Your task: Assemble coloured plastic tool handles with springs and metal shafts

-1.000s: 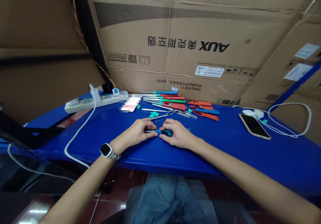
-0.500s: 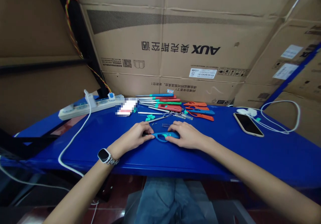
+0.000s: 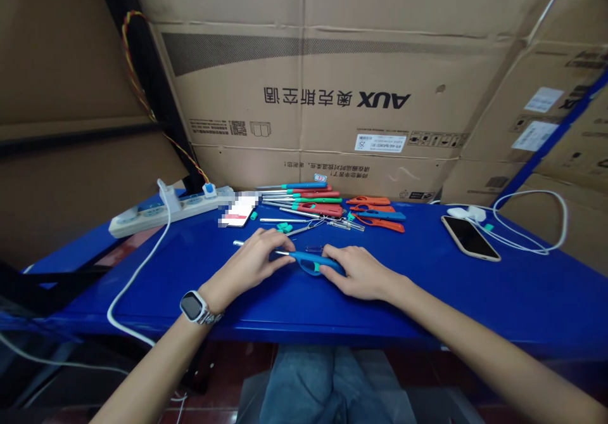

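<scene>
Close above the blue table, I hold a blue long-necked lighter [image 3: 304, 258] with a green trigger, lying roughly crosswise. My left hand [image 3: 260, 254] pinches its front end where the metal tube meets the body; the tube's tip [image 3: 238, 243] pokes out beyond my fingers. Around the rear of the blue body, the fingers of my right hand [image 3: 363, 272] are closed. Small green pieces [image 3: 285, 227] and clear plastic parts [image 3: 314, 248] lie just behind my hands. Farther back is a pile of lighters [image 3: 313, 199] in red, green and blue with metal tubes.
Orange and blue lighter shells [image 3: 377, 215] lie right of the pile. A phone [image 3: 470, 237] with a white cable rests at the right, a white power strip [image 3: 164, 212] at the left. A partly blurred white item [image 3: 241, 210] lies near it. Cardboard [image 3: 304, 94] stands behind.
The lighter in my hands has tilted, its right end lower, and its metal tube now shows past my left hand. My right hand has shifted slightly down. The camera view has moved a little.
</scene>
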Demonstrator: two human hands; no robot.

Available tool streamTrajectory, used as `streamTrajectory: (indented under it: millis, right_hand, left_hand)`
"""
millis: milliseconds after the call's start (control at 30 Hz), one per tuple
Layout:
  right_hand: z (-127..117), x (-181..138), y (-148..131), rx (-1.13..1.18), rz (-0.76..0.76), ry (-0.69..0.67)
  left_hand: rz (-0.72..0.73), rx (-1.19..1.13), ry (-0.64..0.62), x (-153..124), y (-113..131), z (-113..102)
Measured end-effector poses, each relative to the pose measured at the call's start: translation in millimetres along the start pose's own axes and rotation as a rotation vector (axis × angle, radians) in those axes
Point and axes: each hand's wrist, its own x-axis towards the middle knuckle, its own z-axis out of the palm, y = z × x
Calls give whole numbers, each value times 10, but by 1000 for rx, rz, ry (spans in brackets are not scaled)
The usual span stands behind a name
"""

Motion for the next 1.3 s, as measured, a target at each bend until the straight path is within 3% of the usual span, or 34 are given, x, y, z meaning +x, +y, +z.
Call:
streamTrajectory:
  millis: [67, 133, 200, 233, 300, 400, 500, 600, 667, 800, 967, 1133, 1300]
  right_hand:
    - [22, 22, 46, 115, 53, 43]
    - [69, 63, 98, 306, 116, 115]
    - [129, 117, 128, 526, 161, 200]
    - [160, 145, 128, 621, 182, 245]
    - [221, 208, 88, 773, 227, 316]
    - [310, 315, -40, 914, 268, 335]
    - [371, 430, -153, 943, 215, 329]
    - [345, 560, -155, 852, 144, 264]
    - [275, 675, -94, 803, 153, 188]
    - [117, 970, 19, 329, 202, 305]
    - [91, 1252, -60, -22, 267, 144]
    - [224, 1374, -91, -47, 276, 106]
    - [226, 1315, 54, 65, 240, 202]
  left_hand:
    - [48, 62, 112, 88, 27, -10]
    - [19, 70, 331, 192, 62, 6]
    - [-106, -48, 537, 309, 94, 53]
    - [-190, -161, 569, 372, 107, 87]
    - [-350, -474, 458, 504, 123, 167]
    - [-439, -936, 255, 687, 132, 275]
    - [-493, -1212, 268, 792, 126, 296]
    - [-534, -1295, 320, 774, 81, 183]
    - [-513, -1257, 378, 711, 15, 57]
    - [-428, -1038, 432, 583, -182, -138]
    - [-391, -583, 416, 531, -360, -116]
    - [-320, -319, 395, 500, -385, -90]
    - [-263, -239, 299, 473, -362, -93]
